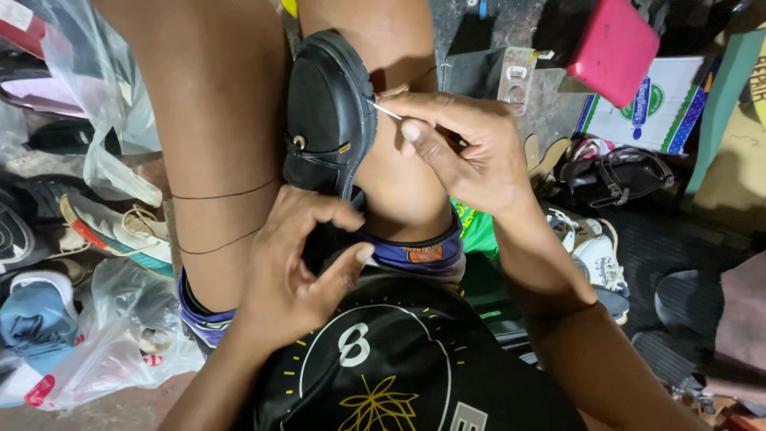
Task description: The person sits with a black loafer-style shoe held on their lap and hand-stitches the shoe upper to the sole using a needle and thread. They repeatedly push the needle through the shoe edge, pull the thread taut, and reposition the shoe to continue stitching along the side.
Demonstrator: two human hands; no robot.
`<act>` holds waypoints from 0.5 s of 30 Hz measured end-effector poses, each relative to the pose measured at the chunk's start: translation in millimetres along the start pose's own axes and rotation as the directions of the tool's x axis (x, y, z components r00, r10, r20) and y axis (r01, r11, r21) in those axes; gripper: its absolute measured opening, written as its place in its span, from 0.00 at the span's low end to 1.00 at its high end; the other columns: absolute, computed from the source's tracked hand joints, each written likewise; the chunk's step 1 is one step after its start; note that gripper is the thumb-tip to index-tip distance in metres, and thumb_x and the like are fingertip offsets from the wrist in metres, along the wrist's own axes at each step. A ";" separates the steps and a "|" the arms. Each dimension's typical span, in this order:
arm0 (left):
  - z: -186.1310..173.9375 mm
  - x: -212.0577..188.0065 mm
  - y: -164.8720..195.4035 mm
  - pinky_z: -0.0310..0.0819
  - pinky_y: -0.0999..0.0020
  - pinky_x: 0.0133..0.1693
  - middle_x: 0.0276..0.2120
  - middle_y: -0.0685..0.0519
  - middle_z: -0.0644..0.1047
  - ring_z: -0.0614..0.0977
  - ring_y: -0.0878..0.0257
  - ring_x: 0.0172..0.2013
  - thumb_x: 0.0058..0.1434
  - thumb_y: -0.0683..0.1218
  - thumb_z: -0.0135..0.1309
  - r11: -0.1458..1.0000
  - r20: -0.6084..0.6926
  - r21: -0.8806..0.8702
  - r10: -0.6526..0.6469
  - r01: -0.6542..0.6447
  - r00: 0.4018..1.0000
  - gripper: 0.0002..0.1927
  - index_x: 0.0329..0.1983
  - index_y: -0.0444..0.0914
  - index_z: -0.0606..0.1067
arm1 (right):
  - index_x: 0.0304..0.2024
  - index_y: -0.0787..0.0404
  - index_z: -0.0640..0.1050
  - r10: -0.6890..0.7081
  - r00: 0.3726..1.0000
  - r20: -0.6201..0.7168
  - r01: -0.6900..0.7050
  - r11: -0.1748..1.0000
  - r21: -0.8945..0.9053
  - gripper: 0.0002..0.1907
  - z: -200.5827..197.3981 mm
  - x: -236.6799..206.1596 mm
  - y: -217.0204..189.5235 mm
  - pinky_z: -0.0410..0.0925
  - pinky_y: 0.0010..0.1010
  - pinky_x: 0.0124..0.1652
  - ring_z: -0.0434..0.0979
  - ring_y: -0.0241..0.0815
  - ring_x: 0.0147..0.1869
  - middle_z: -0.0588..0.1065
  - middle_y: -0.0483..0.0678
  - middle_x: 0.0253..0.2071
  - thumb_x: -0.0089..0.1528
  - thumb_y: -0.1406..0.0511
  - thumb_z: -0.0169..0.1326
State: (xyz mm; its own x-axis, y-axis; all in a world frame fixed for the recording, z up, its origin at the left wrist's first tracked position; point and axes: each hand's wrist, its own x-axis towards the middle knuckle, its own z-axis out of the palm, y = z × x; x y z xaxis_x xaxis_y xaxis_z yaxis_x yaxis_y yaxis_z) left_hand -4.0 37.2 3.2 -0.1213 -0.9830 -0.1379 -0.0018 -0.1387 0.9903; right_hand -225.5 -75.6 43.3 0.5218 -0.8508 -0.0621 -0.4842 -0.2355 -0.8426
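Black shoe (pixel 329 112) wedged between my knees — steadies it for stitching. Right hand (pixel 463 152) pinches the needle (pixel 387 111) at the shoe's edge; left hand (pixel 299 267) grips the heel end, thread (pixel 223 194) lying across the thigh.

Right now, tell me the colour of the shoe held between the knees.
Black loafer with a small metal ornament, seen best in the head view.

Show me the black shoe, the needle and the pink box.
black shoe (pixel 323 112), head view, on its upper.
needle (pixel 388 112), head view, on its bare shaft.
pink box (pixel 613 49), head view, on its flat face.
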 end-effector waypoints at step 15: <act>-2.1 14.2 -13.5 0.69 0.68 0.59 0.50 0.49 0.79 0.78 0.60 0.53 0.64 0.38 0.57 0.954 0.111 -0.297 0.088 -0.052 0.990 0.17 0.57 0.34 0.74 | 0.61 0.63 0.78 0.008 0.993 0.119 0.007 0.992 -0.127 0.14 -8.4 15.6 -15.7 0.72 0.26 0.42 0.78 0.35 0.39 0.78 0.50 0.36 0.73 0.72 0.51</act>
State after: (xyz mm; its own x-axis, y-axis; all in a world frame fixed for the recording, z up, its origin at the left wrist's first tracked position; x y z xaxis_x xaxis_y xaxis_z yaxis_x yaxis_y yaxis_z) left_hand -3.6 24.9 -12.1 -0.2299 -0.9720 -0.0475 0.2990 -0.1170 0.9471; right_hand -215.7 -89.1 60.1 0.5979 -0.7906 -0.1326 -0.5657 -0.2989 -0.7685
